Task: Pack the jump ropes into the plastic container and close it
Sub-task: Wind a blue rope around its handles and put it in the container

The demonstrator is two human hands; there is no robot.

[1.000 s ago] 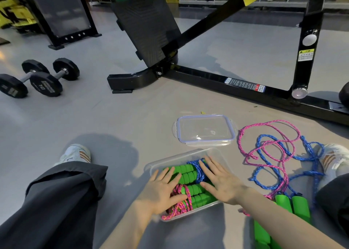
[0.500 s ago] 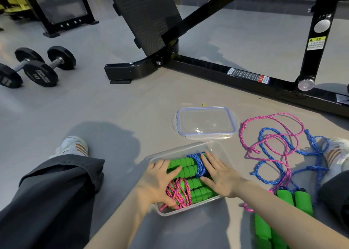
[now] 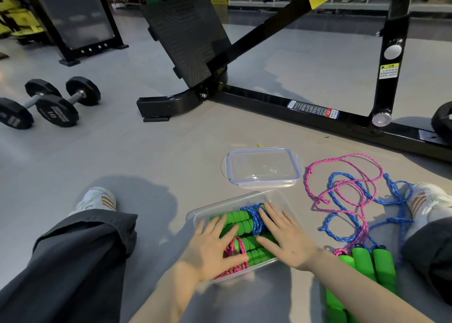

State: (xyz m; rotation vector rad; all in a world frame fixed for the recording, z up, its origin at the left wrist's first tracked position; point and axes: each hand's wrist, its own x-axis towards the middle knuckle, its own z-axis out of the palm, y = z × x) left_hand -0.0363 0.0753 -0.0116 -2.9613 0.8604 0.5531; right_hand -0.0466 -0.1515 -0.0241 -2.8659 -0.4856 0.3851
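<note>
Not much has changed in the last second, honestly: both hands were already flat in the plastic container and they still are, only the left hand has slid a touch toward the near edge, over the pink rope bundle, while the right hand stays pressed on the green handles next to the blue rope bundle. Fingers on both are spread open and flat, pushing down rather than gripping anything. So I'd say the first two ropes are being squashed in to make room. The container sits on the floor between the person's legs, with the clear lid lying just beyond it, still off. Off to the right, the loose pink and blue ropes are still sprawled in a tangle on the floor, their green handles near the right forearm. My guess is we're about halfway: those two need coiling and packing before the lid can go on, and it looks like a tight fit.
</note>
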